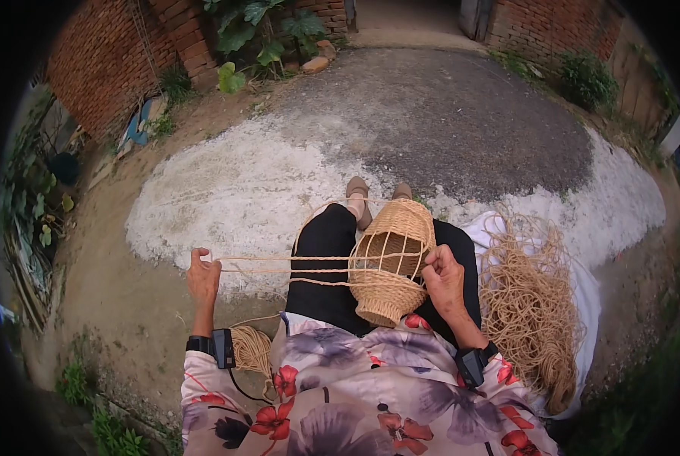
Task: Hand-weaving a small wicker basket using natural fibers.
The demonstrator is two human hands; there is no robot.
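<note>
Tan, vase-shaped woven-cord basket (389, 289), count one, is lying tilted across the person's lap, between the thighs in black trousers (321, 239), its narrow end facing the patterned shirt (332, 403). Its middle is showing a gap crossed by several upright cords, too overlapped to count. Two hands are working: the left hand (203, 280), out to the left and well apart from the basket, is pinching thin tan twisted cord (279, 259) between thumb and forefinger; two near-parallel lengths are running from there to the basket. The right hand (446, 283) is curling its fingers at the basket's right side; cannot tell what it is pinching. One tan cord coil (250, 349) is lying near the left wrist. One large tangled tan cord heap (526, 304) is resting on one white cloth (588, 308) at right. Two brown shoes (358, 190) are showing beyond the basket.
</note>
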